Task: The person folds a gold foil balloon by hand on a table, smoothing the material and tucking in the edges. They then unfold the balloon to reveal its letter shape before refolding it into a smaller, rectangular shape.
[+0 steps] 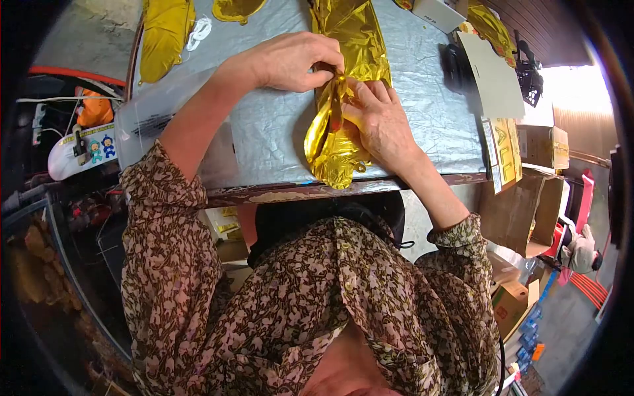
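A shiny gold foil balloon [353,39], flat and uninflated, lies lengthwise on the covered table, its near end folded and hanging slightly over the front edge. My left hand [294,63] pinches the foil's upper fold between thumb and fingers. Close beside it, my right hand [383,122] grips the same foil from the right, its fingertips partly hidden by the fold. A small ring-like tab [360,167] sticks out near the balloon's lower end.
More gold foil balloons [165,39] and a white string bundle [199,33] lie at the table's back left. Clear plastic film [172,99] covers the left side. A black round object [454,68] and cardboard [492,76] are at right; cardboard boxes [522,211] stand beyond the table.
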Demonstrator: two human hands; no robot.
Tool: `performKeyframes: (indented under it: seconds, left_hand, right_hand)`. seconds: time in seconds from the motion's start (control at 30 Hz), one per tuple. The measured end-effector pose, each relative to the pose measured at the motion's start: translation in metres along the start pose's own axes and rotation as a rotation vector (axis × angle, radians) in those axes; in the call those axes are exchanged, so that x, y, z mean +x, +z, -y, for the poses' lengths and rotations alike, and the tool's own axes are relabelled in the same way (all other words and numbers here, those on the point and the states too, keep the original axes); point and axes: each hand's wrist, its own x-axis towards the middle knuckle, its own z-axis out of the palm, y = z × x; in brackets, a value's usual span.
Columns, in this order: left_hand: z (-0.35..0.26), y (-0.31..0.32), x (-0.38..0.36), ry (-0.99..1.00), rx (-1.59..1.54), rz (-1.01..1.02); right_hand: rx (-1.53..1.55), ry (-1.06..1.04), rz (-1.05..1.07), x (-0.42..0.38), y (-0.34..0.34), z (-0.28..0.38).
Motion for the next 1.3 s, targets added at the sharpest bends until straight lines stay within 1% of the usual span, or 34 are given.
performKeyframes:
  seconds: [0.1, 0.17, 0.3, 0.4, 0.47, 0.6, 0.67, 0.7, 0.77, 0.83, 0.9, 1.03, 1.17, 1.3]
  left_hand:
    - [0.001, 0.004, 0.002, -0.003, 0.033, -0.002]
    - [0.001, 0.006, 0.003, -0.032, 0.016, 0.007]
    - [0.001, 0.014, 0.0, -0.045, 0.024, -0.012]
    - [0.002, 0.02, -0.005, -0.014, 0.017, -0.055]
    - [0.005, 0.026, -0.007, -0.007, 0.037, -0.084]
    - [0.006, 0.031, -0.012, 0.004, 0.041, -0.101]
    - [0.007, 0.033, -0.014, 0.034, 0.064, -0.141]
    - [0.006, 0.033, -0.016, 0.029, 0.064, -0.145]
    - [0.005, 0.035, -0.018, 0.021, 0.053, -0.154]
    - [0.005, 0.035, -0.018, 0.023, 0.045, -0.156]
    - [0.005, 0.035, -0.017, 0.024, 0.037, -0.156]
    - [0.005, 0.035, -0.017, 0.021, -0.017, -0.204]
    - [0.002, 0.036, -0.018, -0.018, -0.053, -0.202]
    - [0.008, 0.04, -0.019, -0.018, -0.054, -0.21]
  right_hand:
    - [0.022, 0.012, 0.046, -0.003, 0.0, -0.001]
    - [-0.068, -0.042, -0.042, -0.005, 0.005, -0.003]
    - [-0.134, -0.047, -0.053, -0.005, 0.009, -0.004]
    - [-0.076, -0.045, -0.039, -0.004, 0.006, -0.004]
    - [-0.024, -0.036, 0.013, -0.005, 0.005, -0.005]
    - [0.049, -0.071, -0.013, -0.011, -0.001, -0.009]
    - [0.177, -0.024, -0.098, -0.015, -0.015, -0.008]
    - [0.201, -0.01, -0.18, -0.014, -0.024, -0.008]
    - [0.211, 0.067, -0.215, -0.009, -0.034, -0.015]
    - [0.179, 0.046, -0.214, -0.003, -0.034, -0.022]
    - [0.089, -0.097, -0.176, 0.005, -0.029, -0.016]
    - [0.005, -0.163, -0.074, 0.006, -0.012, -0.021]
    - [-0.018, -0.147, -0.037, -0.002, -0.007, -0.025]
    - [0.107, -0.12, -0.073, 0.004, -0.015, -0.021]
